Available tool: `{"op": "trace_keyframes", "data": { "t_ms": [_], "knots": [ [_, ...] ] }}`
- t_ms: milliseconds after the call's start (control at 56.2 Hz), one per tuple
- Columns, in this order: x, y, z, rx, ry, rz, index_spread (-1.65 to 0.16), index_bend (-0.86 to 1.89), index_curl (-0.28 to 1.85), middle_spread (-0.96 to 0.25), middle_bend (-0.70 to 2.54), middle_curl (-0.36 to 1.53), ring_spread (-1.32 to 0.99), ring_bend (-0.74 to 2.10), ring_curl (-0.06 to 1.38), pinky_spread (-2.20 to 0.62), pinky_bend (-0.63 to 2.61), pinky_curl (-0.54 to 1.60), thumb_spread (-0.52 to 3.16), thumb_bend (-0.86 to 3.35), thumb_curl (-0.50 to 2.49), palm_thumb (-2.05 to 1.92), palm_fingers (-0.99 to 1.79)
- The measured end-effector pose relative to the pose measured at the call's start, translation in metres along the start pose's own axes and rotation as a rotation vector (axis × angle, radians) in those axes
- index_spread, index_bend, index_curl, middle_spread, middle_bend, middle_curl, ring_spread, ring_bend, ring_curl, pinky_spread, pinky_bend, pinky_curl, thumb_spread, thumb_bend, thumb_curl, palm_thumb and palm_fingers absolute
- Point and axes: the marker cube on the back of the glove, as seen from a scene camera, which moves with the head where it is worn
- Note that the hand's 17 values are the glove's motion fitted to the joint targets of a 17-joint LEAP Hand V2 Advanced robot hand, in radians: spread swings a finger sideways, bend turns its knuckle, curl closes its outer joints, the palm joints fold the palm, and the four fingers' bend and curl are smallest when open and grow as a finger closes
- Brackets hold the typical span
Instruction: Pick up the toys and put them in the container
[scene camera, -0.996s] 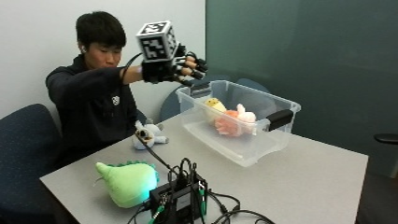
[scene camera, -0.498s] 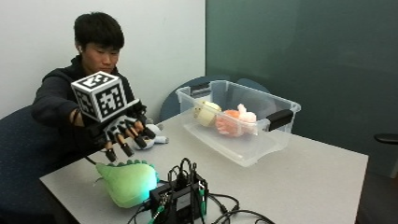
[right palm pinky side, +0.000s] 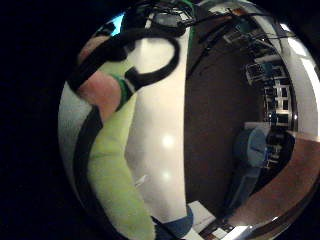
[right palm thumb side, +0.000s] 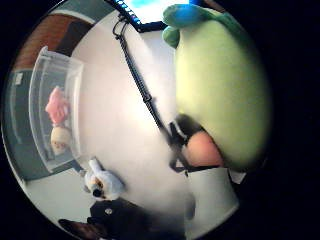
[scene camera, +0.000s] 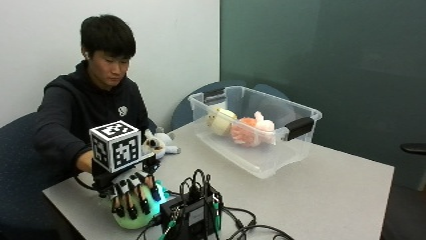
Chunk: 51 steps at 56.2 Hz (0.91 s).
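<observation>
Hand: gloved right hand at table's near-left corner; fingers curled over green plush toy, grasping it
Middle: small white plush dog lying on table
Right: clear container holding cream and pink toys

Outside view faces table; palm views hug it.
</observation>
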Motion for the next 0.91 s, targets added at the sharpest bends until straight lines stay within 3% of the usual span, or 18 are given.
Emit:
{"op": "trace_keyframes", "data": {
  "t_ms": [53, 89, 107, 231, 445, 747, 907],
  "knots": [
    [0.0, -0.002, 0.004, 0.053, -0.012, -0.031, -0.3, 0.07, 0.22, -0.04, 0.28, 0.33, -0.09, 0.9, 0.44, -0.11, 1.13, 0.37, 1.29, 0.06, 0.39, 0.43, 0.42],
    [-0.002, -0.003, 0.007, 0.096, -0.03, -0.051, -0.3, 0.07, 0.21, -0.05, 0.29, 0.33, -0.12, 0.93, 0.44, -0.14, 1.13, 0.36, 1.32, 0.09, 0.4, 0.48, 0.41],
    [-0.003, -0.003, 0.007, 0.117, -0.041, -0.059, -0.3, 0.04, 0.2, -0.09, 0.4, 0.37, -0.17, 1.06, 0.49, -0.19, 1.16, 0.38, 1.33, 0.1, 0.41, 0.51, 0.67],
    [-0.011, -0.007, -0.001, 0.232, -0.074, -0.064, -0.28, 0.07, 0.13, -0.18, 0.62, 0.47, -0.26, 1.27, 0.55, -0.28, 1.3, 0.44, 1.22, 0.15, 0.49, 0.67, 0.94],
    [-0.071, 0.014, -0.08, 0.284, -0.244, -0.151, -0.33, 0.24, 0.14, -0.24, 0.91, 0.64, -0.32, 1.34, 0.62, -0.33, 1.29, 0.5, 0.88, 0.13, 0.65, 0.76, 1.01],
    [-0.269, 0.05, -0.265, 0.587, -0.413, -0.55, -0.37, 0.38, 0.21, -0.27, 0.97, 0.77, -0.36, 1.35, 0.65, -0.36, 1.27, 0.54, 0.59, 0.09, 0.8, 0.77, 0.97],
    [-0.345, 0.028, -0.272, 0.62, -0.405, -0.495, -0.38, 0.41, 0.24, -0.27, 0.95, 0.81, -0.36, 1.38, 0.66, -0.36, 1.3, 0.56, 0.52, 0.08, 0.86, 0.77, 0.92]
  ]
}}
